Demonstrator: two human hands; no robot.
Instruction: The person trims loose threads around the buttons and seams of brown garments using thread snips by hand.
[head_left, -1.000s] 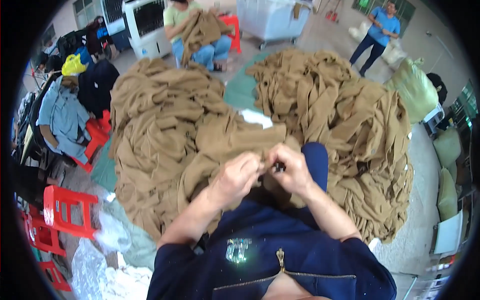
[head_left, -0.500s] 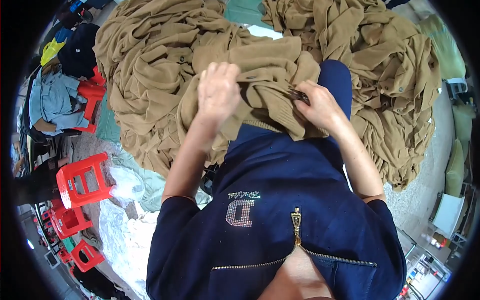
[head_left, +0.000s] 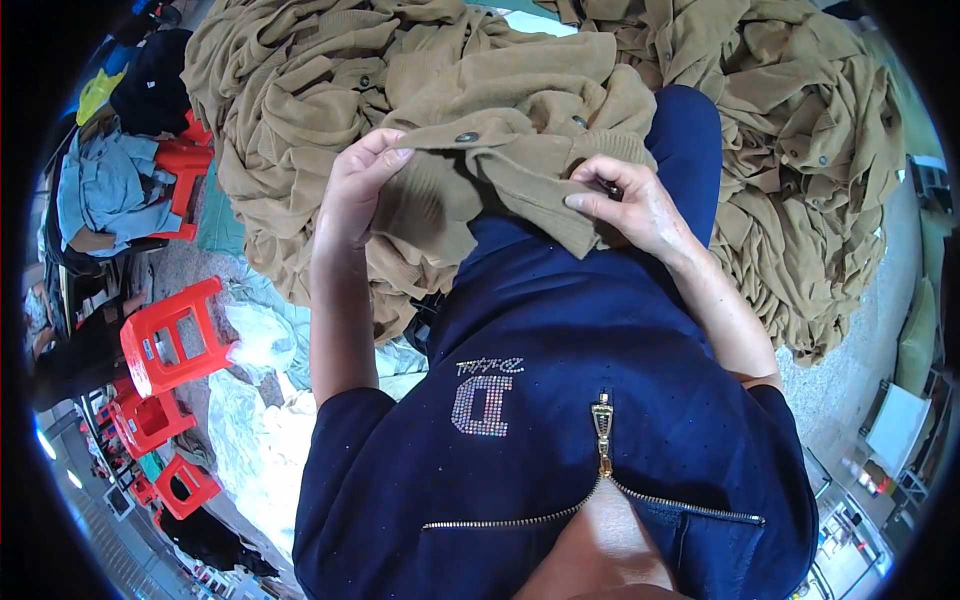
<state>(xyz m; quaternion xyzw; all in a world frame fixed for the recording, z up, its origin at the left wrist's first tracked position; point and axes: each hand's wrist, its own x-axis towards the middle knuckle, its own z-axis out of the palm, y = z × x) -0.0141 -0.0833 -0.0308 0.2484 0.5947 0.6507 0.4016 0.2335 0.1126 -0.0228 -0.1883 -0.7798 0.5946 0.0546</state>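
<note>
A tan knitted cardigan (head_left: 535, 165) lies across my lap, its front edge lifted and spread between both hands. My left hand (head_left: 358, 185) is closed on that edge, pinching it between thumb and fingers. A dark button (head_left: 467, 137) shows along the stretched band. On the other side, my right hand (head_left: 640, 208) is closed at the ribbed part of the garment, thumb and forefinger close together. A small dark object (head_left: 610, 188) shows inside its curled fingers; its kind cannot be made out.
Large heaps of tan knitwear (head_left: 290, 150) lie ahead and at the right (head_left: 800, 170). Red plastic stools (head_left: 175, 337) stand at the left, one under light blue clothing (head_left: 115, 190). Clear plastic sheeting (head_left: 245, 430) lies beside me.
My left hand has moved left and lower, drawing the cardigan's edge out. My right hand has shifted slightly, and the dark object in it shows less. The buttoned band now lies more open.
</note>
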